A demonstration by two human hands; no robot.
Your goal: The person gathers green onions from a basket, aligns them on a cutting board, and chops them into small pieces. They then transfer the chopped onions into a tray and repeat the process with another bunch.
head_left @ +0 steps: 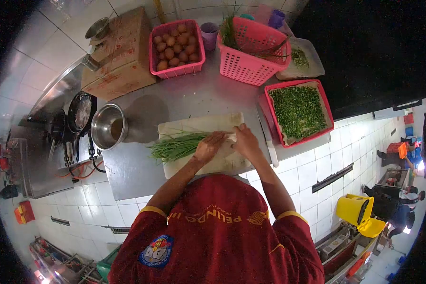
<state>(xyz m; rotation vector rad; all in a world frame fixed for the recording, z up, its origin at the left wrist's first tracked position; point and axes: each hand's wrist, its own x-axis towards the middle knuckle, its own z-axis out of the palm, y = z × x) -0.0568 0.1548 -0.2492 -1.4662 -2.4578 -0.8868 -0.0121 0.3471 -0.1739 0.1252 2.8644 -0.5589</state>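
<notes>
A bunch of spring onions point(179, 146) lies across a white cutting board point(201, 124), its green tops spreading to the left. My left hand point(210, 146) is closed around the bunch near its pale end. Close by on the right, my right hand point(246, 143) has its fingers closed on the white ends of the stalks; the fingertips are partly hidden. Beside the board's right edge lies a knife with a white handle point(273, 155), touched by neither hand. A red basket point(269, 112) to the right holds chopped greens point(298, 111) on a liner.
Along the back stand a cardboard box point(120, 57), a pink basket point(179, 71) of eggs, a purple cup point(209, 35) and a pink perforated basket point(248, 68). A steel bowl point(110, 127) sits at the left table edge, near pans point(80, 112). Several people are far right.
</notes>
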